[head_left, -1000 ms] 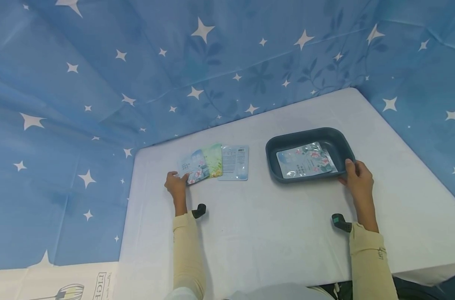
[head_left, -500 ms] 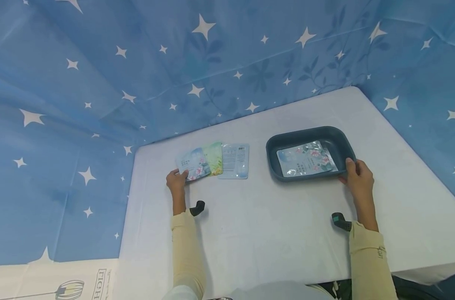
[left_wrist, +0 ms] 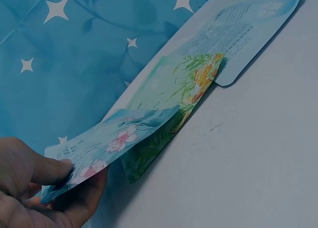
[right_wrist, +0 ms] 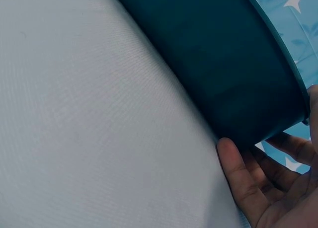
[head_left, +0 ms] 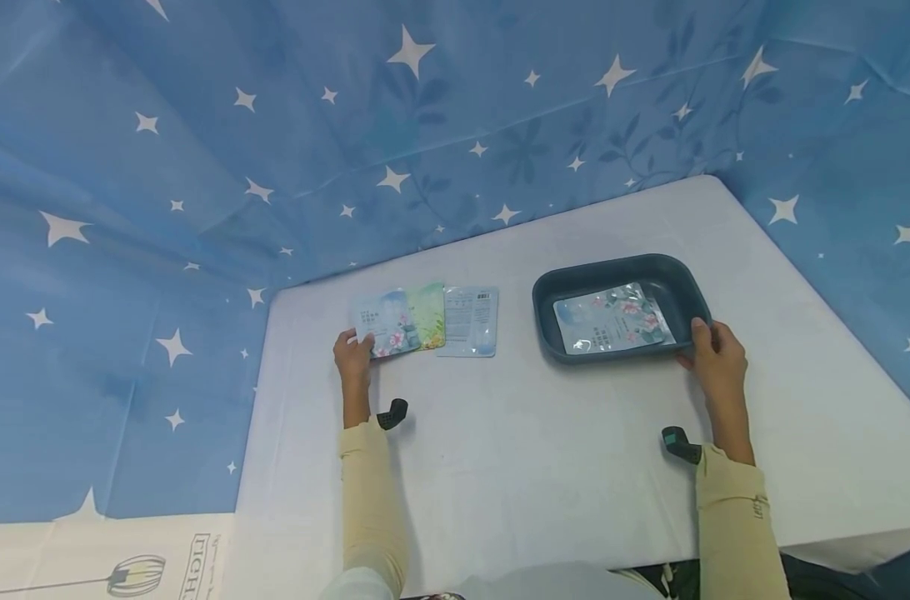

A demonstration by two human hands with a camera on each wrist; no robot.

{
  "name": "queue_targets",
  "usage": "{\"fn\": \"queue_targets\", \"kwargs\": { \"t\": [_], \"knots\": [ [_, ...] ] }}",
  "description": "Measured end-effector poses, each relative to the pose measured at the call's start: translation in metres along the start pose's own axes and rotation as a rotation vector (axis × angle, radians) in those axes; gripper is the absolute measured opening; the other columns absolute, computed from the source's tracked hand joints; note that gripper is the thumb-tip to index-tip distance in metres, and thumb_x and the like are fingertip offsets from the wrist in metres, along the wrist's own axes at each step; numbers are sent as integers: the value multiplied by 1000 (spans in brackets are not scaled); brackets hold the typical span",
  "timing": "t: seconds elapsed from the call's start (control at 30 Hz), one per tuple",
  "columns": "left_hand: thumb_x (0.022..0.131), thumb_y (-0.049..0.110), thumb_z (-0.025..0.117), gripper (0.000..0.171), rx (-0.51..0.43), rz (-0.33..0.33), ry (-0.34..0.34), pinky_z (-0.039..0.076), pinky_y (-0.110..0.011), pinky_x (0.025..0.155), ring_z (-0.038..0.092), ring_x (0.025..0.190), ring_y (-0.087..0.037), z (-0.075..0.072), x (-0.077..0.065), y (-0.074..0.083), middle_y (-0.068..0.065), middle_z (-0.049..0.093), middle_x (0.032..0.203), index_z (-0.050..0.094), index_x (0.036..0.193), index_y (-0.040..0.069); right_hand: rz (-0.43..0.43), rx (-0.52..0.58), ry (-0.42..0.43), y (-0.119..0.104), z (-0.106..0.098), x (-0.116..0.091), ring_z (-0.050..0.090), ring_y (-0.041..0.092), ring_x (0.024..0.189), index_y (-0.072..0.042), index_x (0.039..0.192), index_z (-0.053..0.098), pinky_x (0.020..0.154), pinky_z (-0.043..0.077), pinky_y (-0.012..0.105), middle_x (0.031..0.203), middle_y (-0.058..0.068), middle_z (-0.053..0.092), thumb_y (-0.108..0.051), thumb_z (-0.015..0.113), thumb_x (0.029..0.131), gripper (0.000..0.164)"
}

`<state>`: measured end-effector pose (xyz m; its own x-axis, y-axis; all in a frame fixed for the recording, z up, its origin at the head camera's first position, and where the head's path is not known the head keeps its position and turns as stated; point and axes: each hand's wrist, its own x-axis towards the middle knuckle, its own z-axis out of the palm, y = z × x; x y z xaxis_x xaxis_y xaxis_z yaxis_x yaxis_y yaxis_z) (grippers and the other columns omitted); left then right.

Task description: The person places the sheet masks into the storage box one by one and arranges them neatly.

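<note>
Left grip (head_left: pixel 353 357) pinched the blue floral packet (head_left: pixel 387 321) by its near-left corner, left side of the worktop (head_left: pixel 530 450), overlapping the green packet (head_left: pixel 428 312). Risk, my read: overlap could have snagged and dragged the green one along. Corner-only hold could have slipped. Right grip (head_left: pixel 719 358) curled round a corner of the tray (head_left: pixel 671 292); uneven pull could have shifted the inner packets (head_left: pixel 608 318).

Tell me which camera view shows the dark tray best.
The head view: it shows the dark tray from above, nearly whole, with the right hand at one corner. The right wrist view shows only part of its outside; the left wrist view, none.
</note>
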<state>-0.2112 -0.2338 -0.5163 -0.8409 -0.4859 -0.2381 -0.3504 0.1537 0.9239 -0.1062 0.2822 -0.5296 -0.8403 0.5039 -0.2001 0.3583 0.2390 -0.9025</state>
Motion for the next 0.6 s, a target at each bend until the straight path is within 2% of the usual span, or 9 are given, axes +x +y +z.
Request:
{"fn": "queue_targets", "kwargs": {
  "t": [0.13, 0.3, 0.43, 0.6],
  "knots": [
    [89, 14, 55, 41, -21, 4, -17, 46, -34, 86, 55, 100, -22, 2, 1, 0, -12, 54, 115, 43, 127, 5, 12, 0, 2, 0, 1, 0, 45, 22, 108, -7, 137, 33, 66, 48, 13, 121, 12, 42, -54, 31, 90, 66],
    [90, 15, 54, 38, -62, 9, -61, 47, -30, 80, 56, 97, -20, 4, -1, 4, -10, 56, 112, 43, 126, 7, 15, -2, -3, 0, 1, 0, 45, 24, 111, -7, 137, 34, 66, 48, 12, 127, 14, 40, -55, 30, 90, 66],
    [91, 14, 53, 37, -123, 11, -126, 48, -30, 78, 57, 96, -20, 6, -3, 9, -10, 56, 113, 43, 126, 8, 8, 3, -6, 0, 0, 0, 45, 25, 111, -7, 136, 34, 66, 49, 13, 126, 14, 41, -54, 31, 91, 66],
    [91, 13, 53, 37, -183, 0, -240, 48, -32, 83, 57, 101, -21, 12, -8, 16, -11, 53, 118, 42, 127, 10, 19, 13, -15, -1, 0, 1, 43, 28, 116, -8, 137, 33, 66, 48, 12, 129, 15, 40, -55, 30, 90, 67]
  ]
}}
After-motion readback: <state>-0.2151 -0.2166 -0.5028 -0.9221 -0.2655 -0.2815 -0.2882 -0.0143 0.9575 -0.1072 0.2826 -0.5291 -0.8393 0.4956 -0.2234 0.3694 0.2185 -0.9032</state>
